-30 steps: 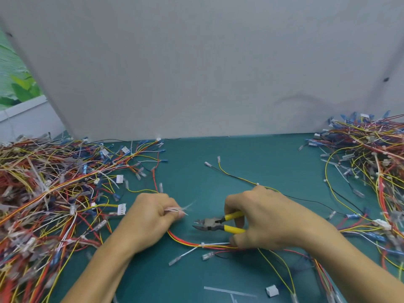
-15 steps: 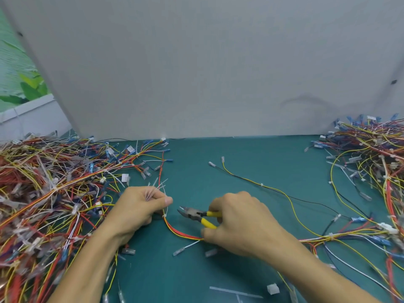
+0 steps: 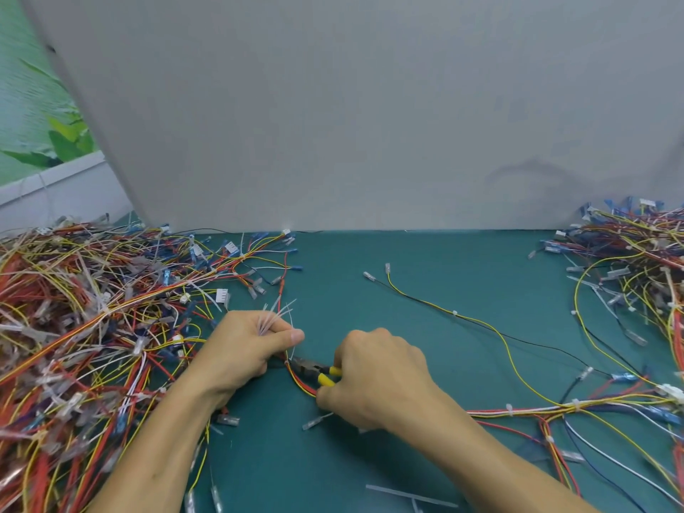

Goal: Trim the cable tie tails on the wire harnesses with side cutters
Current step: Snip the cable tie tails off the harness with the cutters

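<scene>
Yellow-handled side cutters point(image 3: 312, 368) sit low in the centre of the frame, and the right hand point(image 3: 377, 379) grips them with its fingers curled round the handles. Their dark nose points left and touches the red-and-yellow wire harness point(image 3: 300, 382) just under the left hand point(image 3: 244, 349). The jaws look almost closed, but what they bite I cannot tell. The left hand pinches a bunch of clear tie tails point(image 3: 275, 316) between thumb and fingers, and they fan upward. Tangled piles of harnesses fill the left side point(image 3: 74, 327) and the right edge point(image 3: 636, 261), all on a green mat point(image 3: 425, 290).
</scene>
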### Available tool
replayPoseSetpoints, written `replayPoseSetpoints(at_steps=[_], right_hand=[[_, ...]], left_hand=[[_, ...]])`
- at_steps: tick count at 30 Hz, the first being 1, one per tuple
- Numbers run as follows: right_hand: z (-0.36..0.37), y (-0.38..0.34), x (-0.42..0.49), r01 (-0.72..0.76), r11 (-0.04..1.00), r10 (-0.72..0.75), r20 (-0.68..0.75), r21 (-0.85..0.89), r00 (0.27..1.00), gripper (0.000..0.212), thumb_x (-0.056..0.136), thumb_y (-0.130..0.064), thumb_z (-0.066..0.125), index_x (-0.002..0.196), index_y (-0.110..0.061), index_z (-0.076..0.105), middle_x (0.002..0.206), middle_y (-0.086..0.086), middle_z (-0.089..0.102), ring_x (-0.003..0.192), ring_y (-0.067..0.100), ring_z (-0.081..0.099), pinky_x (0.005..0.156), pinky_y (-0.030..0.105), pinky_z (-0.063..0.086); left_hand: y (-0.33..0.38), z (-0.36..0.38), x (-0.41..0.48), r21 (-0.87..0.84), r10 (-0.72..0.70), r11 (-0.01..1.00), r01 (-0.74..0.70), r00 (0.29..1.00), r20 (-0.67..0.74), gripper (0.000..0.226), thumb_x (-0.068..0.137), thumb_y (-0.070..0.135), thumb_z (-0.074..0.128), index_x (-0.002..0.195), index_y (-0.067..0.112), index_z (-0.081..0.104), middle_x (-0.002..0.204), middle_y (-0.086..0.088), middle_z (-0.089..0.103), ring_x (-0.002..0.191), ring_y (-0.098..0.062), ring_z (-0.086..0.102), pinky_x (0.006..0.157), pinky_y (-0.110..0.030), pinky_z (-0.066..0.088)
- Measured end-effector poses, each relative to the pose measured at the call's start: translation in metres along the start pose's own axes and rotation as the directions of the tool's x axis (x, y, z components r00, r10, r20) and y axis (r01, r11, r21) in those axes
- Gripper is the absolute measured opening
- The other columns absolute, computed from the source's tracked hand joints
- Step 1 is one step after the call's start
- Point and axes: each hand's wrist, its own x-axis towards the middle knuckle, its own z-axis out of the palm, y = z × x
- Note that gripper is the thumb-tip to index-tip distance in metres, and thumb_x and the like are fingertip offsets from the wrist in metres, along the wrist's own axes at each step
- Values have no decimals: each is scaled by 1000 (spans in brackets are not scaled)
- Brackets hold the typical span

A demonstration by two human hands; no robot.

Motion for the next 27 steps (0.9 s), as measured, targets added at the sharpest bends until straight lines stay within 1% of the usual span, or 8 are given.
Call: replayPoseSetpoints(at_steps=[4,9,16,22,27], right_hand=[[0,0,0,14,1000,-14,-1,8,1000,30,73,-38,62,63,-16,44,66,1,42,54,17,35,48,26,23],[-1,1,1,30,999,-30,-1,16,1000,33,76,-41,60,63,-15,42,65,2,42,55,21,37,49,26,25],[-3,2,3,5,998,-8,38,67,999,34,74,-44,61,64,-16,44,67,1,44,57,20,38,49,26,25],[-6,4,4,-10,996,6,51,91,999,40,74,-48,61,62,-16,39,66,1,43,55,18,36,49,25,26],[-6,3,4,5,996,-10,50,85,999,40,75,-47,62,62,-15,42,66,1,43,54,17,37,48,25,26]], left_hand=[[-1,0,1,-5,4,1000,-4,1000,-6,21,80,14,75,64,13,62,51,-1,33,40,-12,19,40,-16,15],[-3,0,1,-34,-3,999,3,1000,2,20,80,13,75,65,12,62,49,2,31,40,-11,17,40,-15,13],[-3,0,2,-45,-4,999,5,1000,4,24,80,13,75,59,14,63,50,0,30,40,-11,17,40,-15,13],[-3,-1,2,-41,1,999,-1,1000,3,20,80,13,75,64,12,63,59,-8,33,41,-12,17,40,-15,14],[-3,-1,2,-48,-1,999,1,1000,-2,19,79,13,75,64,12,63,55,-5,33,40,-11,18,40,-16,14]])
